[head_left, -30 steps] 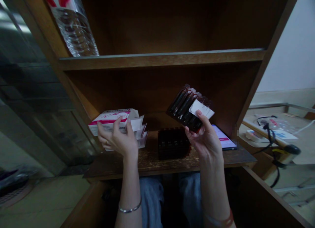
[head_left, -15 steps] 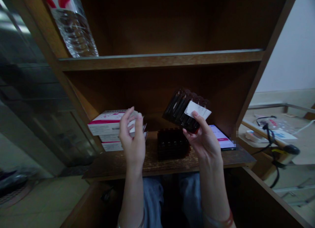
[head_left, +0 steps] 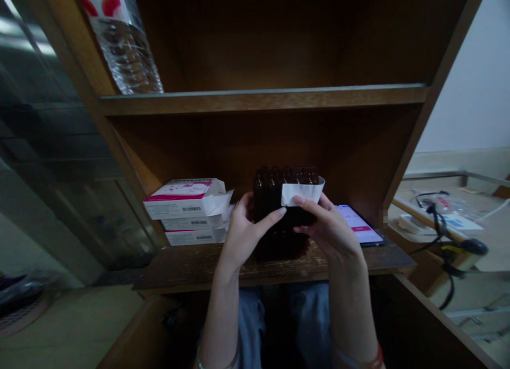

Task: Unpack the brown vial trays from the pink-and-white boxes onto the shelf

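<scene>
Between my hands stands a pack of dark brown vials (head_left: pixel 268 188), its row of tops facing up. My left hand (head_left: pixel 245 231) grips its left side, with the thumb across the front. My right hand (head_left: pixel 332 225) holds the right side, its thumb pressing a folded white paper slip (head_left: pixel 302 192) against the front. Directly below sits another dark brown vial pack (head_left: pixel 281 248) on the wooden shelf. In the dim light I cannot tell whether the two packs touch.
Several white and pink boxes (head_left: pixel 179 207) are stacked at the left, the top one with its end flap open. A lit phone (head_left: pixel 360 225) lies at the right. A water bottle (head_left: pixel 127 50) stands on the upper shelf. A cable (head_left: pixel 440 225) hangs by a rail at far right.
My right hand has lowered the vial pack and turned it from tilted to upright. My left hand has moved right from beside the boxes and taken hold of the pack's left side.
</scene>
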### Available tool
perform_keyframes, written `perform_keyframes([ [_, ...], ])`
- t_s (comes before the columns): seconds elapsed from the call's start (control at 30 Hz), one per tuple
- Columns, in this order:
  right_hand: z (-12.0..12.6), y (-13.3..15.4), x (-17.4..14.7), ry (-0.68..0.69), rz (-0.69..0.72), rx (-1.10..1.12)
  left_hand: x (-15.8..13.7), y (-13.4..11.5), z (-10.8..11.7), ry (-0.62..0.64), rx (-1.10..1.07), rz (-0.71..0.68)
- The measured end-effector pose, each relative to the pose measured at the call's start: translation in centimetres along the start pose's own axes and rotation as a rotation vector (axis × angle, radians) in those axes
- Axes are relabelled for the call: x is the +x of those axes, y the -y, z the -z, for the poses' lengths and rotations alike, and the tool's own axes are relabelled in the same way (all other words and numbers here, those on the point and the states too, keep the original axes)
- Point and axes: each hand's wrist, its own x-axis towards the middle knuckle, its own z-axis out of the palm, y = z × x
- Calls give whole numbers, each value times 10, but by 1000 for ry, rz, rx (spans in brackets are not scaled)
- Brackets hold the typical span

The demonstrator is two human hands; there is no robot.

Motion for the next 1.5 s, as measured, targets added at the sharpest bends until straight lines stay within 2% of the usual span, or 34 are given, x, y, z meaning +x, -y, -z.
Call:
perform_keyframes([
  [0.13, 1, 2, -2, 36, 35, -63, -4, -4, -2, 4, 23, -24],
  [0.27, 3, 4, -3, 58, 28, -61, -4, -4, -7, -98, -23, -36],
  [0.47, 20, 10, -3, -28, 62, -157, 2, -4, -7, -207, -168, 23],
  [0.67, 39, 14, 0, -193, 236, -195, 8, 3, -4, -174, -151, 219],
  [1.0, 61, 7, 17, -301, 354, -237, 9, 11, -4, -150, -46, 304],
  [1.1, 66, 1, 23, -335, 359, -280, 10, 11, -5, -177, -56, 287],
  [1.27, 70, -3, 26, -328, 291, -405, 10, 13, -7, -215, -60, 270],
  [1.5, 69, -4, 26, -286, 287, -421, 11, 10, -6, -228, -52, 349],
])
